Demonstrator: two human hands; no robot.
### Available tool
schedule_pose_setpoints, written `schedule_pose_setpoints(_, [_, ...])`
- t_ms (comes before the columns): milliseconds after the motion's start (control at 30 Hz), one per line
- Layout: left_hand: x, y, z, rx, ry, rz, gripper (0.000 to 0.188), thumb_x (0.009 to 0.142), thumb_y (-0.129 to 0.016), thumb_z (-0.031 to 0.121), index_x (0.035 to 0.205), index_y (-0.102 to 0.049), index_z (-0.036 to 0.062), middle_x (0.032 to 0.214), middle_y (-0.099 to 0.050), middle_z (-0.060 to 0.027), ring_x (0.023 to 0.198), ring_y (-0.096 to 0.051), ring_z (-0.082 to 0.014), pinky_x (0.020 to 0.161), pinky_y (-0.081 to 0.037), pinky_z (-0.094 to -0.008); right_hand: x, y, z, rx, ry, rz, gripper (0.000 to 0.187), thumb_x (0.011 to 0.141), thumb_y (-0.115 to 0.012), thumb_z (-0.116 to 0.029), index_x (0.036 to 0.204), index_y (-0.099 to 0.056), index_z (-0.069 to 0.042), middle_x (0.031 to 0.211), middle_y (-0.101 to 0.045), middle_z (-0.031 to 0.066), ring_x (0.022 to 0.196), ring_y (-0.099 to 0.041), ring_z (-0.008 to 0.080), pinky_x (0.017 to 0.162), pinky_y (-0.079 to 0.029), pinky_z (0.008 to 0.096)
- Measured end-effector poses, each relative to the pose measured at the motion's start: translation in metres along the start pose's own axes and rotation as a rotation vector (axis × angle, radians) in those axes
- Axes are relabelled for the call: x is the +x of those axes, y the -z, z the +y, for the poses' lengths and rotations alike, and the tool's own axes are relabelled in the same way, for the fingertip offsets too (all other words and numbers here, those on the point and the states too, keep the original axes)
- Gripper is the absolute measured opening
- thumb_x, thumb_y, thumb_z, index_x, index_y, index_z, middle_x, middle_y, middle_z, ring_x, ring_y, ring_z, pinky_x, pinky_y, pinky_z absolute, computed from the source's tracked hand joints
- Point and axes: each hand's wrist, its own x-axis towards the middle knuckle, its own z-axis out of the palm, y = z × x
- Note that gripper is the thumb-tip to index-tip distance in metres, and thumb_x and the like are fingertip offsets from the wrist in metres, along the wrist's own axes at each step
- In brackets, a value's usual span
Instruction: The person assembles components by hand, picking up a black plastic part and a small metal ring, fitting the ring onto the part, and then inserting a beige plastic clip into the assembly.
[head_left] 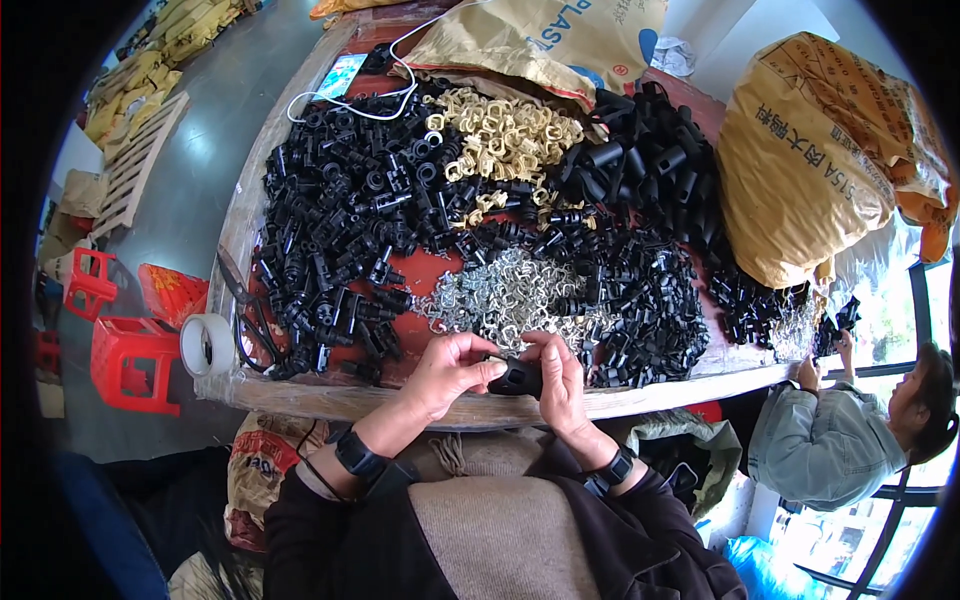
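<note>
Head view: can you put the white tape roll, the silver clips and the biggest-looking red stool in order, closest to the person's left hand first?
From the left hand:
1. Silver clips: just ahead, toward the right.
2. White tape roll: off to the left.
3. Red stool: farther left, past the tape.

A head-worn fisheye looks down on the hands (440,378).

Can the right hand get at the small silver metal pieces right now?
Probably yes: the silver metal pieces lie just beyond the right hand, with nothing visible between, though it's occupied at the black part.
</note>
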Motion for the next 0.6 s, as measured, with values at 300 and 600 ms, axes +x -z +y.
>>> schedule_pose_setpoints(300, [0.002,0.007,-0.002,0.057,0.072,-0.048,0.021,0.072,-0.064,0.009,0.089,-0.055,0.0008,0.072,-0.057,-0.0024,0.058,-0.051,-0.0070,0.054,-0.044,-0.0195,0.000,0.001,0.005,-0.009,-0.081,-0.149,0.035,0.087,-0.040,-0.030,0.103,-0.048,0.000,0.082,-0.055,0.0109,0.075,-0.052,0.0187,0.068,-0.041,0.0293])
schedule_pose_setpoints(600, [0.005,0.001,-0.001,-0.049,0.036,-0.036,0.028,0.072,-0.064,0.011,0.098,-0.053,0.0055,0.087,-0.055,0.0002,0.070,-0.052,-0.0068,0.055,-0.044,-0.0187,0.017,0.008,-0.012,0.026,0.367,-0.536,0.074,0.070,-0.052,-0.053,0.116,-0.040,0.003,0.117,-0.040,0.0201,0.107,-0.040,0.0335,0.091,-0.030,0.0419])
